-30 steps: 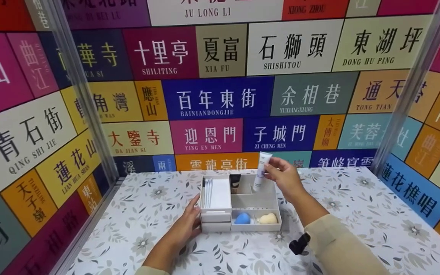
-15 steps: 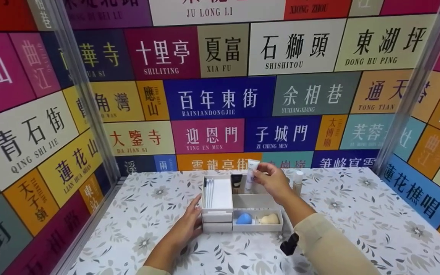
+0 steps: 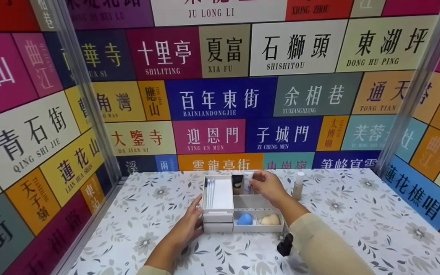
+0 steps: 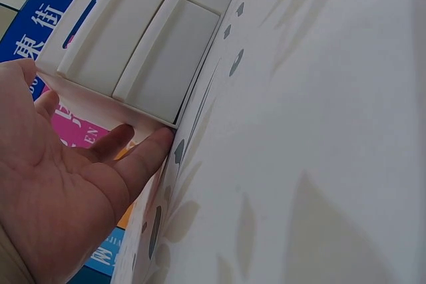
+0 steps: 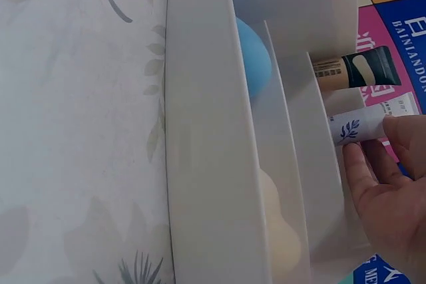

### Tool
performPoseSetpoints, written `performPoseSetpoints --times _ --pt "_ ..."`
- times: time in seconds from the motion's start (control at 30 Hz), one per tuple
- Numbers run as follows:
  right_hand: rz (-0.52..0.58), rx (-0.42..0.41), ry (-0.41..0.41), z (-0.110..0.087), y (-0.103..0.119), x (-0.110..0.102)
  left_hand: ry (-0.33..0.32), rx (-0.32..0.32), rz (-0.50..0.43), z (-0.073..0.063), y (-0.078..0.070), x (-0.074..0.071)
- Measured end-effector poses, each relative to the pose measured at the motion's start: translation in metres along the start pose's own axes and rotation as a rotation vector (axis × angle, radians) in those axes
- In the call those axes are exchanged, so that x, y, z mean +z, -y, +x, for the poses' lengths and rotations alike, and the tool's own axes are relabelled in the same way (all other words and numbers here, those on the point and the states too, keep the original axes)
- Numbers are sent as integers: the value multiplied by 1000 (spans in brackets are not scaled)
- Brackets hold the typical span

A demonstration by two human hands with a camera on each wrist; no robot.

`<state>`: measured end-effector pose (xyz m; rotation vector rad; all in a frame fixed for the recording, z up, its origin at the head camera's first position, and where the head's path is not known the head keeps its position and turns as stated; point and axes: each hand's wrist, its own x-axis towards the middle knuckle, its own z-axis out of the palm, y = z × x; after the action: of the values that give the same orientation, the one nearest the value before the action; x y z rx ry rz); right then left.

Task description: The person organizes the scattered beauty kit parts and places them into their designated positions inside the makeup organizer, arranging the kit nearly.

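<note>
A white desktop organizer [image 3: 218, 227] stands on the table. My left hand [image 3: 185, 228] lies against its left side; in the left wrist view its fingers [image 4: 143, 161] extend and touch the box wall beside two drawers [image 4: 160, 58]. My right hand [image 3: 269, 187] pinches a white squeeze tube [image 5: 353, 128] with a blue leaf print, between thumb and fingers. The tube is upright, with its lower end inside the back compartment. Beside it a black-and-beige tube [image 5: 356, 71] stands in the same back row. From the head, my right hand covers part of the white tube.
A blue makeup sponge [image 3: 245, 219] and a cream one [image 3: 270, 219] lie in the front compartments. Thin white sticks [image 3: 211, 191] lie in the top left tray. To the right of the organizer stands a white-capped bottle [image 3: 298, 185]. A wall of coloured signs rises behind the table [image 3: 342, 214].
My right hand has moved left and then down, lowering the white tube into the back compartment beside the black-and-beige one. The bottle on the right has come into sight. My left hand stays put.
</note>
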<state>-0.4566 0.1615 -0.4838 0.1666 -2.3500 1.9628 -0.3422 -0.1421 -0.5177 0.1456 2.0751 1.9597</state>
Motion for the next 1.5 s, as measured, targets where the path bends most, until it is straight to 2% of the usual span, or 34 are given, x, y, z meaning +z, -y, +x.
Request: performPoseSetpoints --times 0.4,0.63,0.93,1.17,1.5 --pt "-39 3 -16 1 2 4 -5 -15 0 0 -1 -1" --pt "11 -16 -11 -9 4 -4 34 33 -18 -1 3 -2" --pt "38 2 -15 -26 12 -33 32 9 -30 1 2 -1" --pt "-1 -8 -39 -36 11 -60 28 27 -23 0 1 0" --pt "-60 58 -90 -48 0 -100 32 31 -5 1 3 -1"
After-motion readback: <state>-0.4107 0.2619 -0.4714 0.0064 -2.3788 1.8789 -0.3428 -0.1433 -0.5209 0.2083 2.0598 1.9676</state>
